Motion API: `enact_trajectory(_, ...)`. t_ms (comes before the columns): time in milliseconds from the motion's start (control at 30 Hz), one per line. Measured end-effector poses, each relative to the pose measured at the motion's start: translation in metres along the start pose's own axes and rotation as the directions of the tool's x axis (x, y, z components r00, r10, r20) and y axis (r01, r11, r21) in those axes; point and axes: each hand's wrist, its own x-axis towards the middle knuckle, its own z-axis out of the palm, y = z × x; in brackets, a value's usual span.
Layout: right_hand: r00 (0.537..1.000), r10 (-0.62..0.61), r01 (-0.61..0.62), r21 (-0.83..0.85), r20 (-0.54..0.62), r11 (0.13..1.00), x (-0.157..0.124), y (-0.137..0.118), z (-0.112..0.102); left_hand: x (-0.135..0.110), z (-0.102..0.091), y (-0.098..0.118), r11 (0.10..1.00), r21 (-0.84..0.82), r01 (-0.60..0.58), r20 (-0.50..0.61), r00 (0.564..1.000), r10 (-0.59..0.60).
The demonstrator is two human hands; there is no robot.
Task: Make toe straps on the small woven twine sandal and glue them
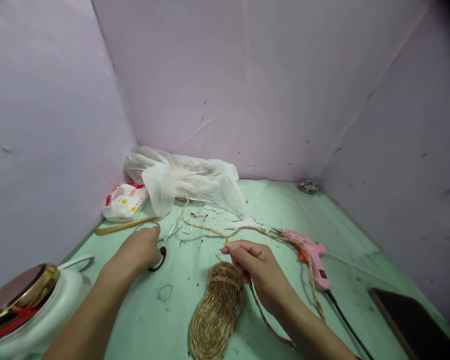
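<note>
My right hand point(253, 262) pinches a tan braided cord point(206, 229) between thumb and fingertips, where the strands meet. From there one length runs back to the left, another goes right over the glue gun, and a strand hangs below the hand. Just under that hand lies a sole-shaped piece of coiled cord point(218, 312). My left hand point(142, 245) is curled down over the scissors point(163, 252), its fingertips mostly hidden. One black handle loop shows beside the hand, and the blades are spread apart, pointing away to the right.
A pink glue gun point(315, 257) with a lit red light lies right. White plastic bag point(195, 177), tissue pack point(125, 202) and wooden stick point(125, 226) are at the back left. A white jar point(69, 287) stands front left; a dark phone-like slab point(408, 320) lies front right.
</note>
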Motion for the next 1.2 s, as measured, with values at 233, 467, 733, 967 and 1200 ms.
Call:
enact_trajectory(233, 0.994, -0.056, 0.064, -0.087, 0.098, 0.994, -0.005, -0.002, 0.003, -0.050, -0.027, 0.050, 0.823, -0.362, -0.438, -0.312, 0.889, 0.336)
enact_trajectory(467, 0.978, -0.059, 0.075, -0.075, 0.199, 0.994, -0.008, -0.004, 0.002, -0.060, -0.006, 0.079, 0.582, -0.259, -0.771, -0.492, 0.624, 0.607)
enact_trajectory(733, 0.994, -0.088, 0.095, -0.127, 0.065, 0.987, -0.011, -0.005, 0.003, -0.056, 0.004, 0.080, 0.718, 0.171, -0.675, -0.670, 0.454, 0.587)
enact_trajectory(967, 0.835, -0.539, 0.511, -0.524, 0.113, 0.682, -0.016, -0.004, 0.001, -0.058, 0.003, 0.085, 0.755, -0.162, -0.636, -0.478, 0.720, 0.504)
enact_trajectory(1200, 0.696, -0.700, 0.674, -0.481, 0.159, 0.561, -0.013, 0.007, 0.000, -0.054, -0.005, 0.083, 0.630, -0.615, -0.474, -0.297, 0.880, 0.371)
